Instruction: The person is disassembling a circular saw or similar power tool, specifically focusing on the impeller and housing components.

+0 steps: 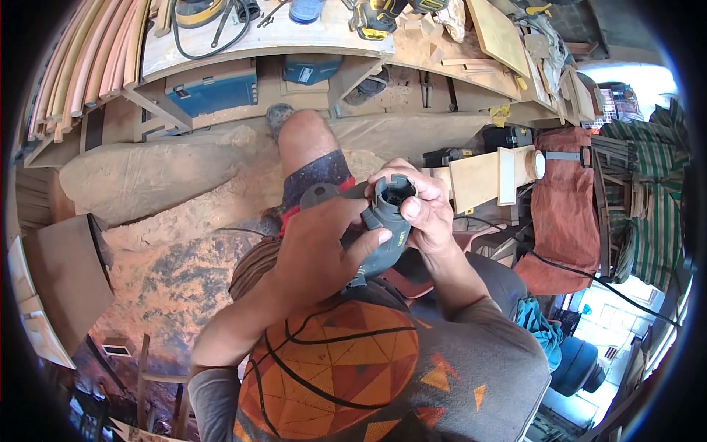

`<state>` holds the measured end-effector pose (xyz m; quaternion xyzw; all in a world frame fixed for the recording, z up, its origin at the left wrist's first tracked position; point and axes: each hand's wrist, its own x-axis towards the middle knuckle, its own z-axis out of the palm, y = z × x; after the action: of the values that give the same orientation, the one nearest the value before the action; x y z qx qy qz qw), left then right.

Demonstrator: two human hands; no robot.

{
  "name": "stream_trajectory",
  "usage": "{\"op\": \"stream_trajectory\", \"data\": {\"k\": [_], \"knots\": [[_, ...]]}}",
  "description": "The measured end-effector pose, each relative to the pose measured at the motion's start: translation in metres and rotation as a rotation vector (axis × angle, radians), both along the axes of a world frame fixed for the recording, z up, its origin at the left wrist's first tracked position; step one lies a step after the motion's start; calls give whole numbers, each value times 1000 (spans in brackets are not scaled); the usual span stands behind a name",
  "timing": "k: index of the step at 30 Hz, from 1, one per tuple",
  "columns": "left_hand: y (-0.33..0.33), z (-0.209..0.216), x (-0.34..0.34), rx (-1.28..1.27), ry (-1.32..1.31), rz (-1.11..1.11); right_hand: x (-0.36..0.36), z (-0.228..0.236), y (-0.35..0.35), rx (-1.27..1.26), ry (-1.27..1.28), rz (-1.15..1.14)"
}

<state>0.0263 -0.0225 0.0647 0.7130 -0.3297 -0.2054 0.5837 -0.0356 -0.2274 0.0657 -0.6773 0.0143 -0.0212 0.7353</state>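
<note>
Both my hands grip a dark grey power tool housing [383, 247] in front of my chest. Its round open end, with a notched rim, faces up, and the inside looks dark. My left hand [313, 239] is closed round the near left side, thumb lying along the body. Fingers of my right hand [427, 210] wrap the far right side of the rim, thumb pressed beside the opening. Just beyond my left fingers shows a rounded grey piece [320, 194]; whether it joins the housing I cannot tell. The lower end of the housing is partly hidden by my left hand.
A workbench [280, 42] runs along the far side, with a yellow-black power tool [372, 18] and a black cable on it. Blue cases [213, 90] sit below. Wooden strips [92, 59] are stacked far left. Boards [475, 180] and a reddish cloth [563, 214] lie right.
</note>
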Motion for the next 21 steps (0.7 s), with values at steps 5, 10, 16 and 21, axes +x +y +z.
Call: {"op": "stream_trajectory", "data": {"k": [5,10,16,21], "knots": [[-13,-2,6,-152,-232,109,8,0,-3,-145,-15,-27],[-20,2,-4,44,-27,103,8,-2,-7,-36,-41,-25],[-29,6,6,43,-23,82,12,-6,-16,106,32,-15],[-35,7,4,64,133,35,13,20,-38,129,170,77]]}}
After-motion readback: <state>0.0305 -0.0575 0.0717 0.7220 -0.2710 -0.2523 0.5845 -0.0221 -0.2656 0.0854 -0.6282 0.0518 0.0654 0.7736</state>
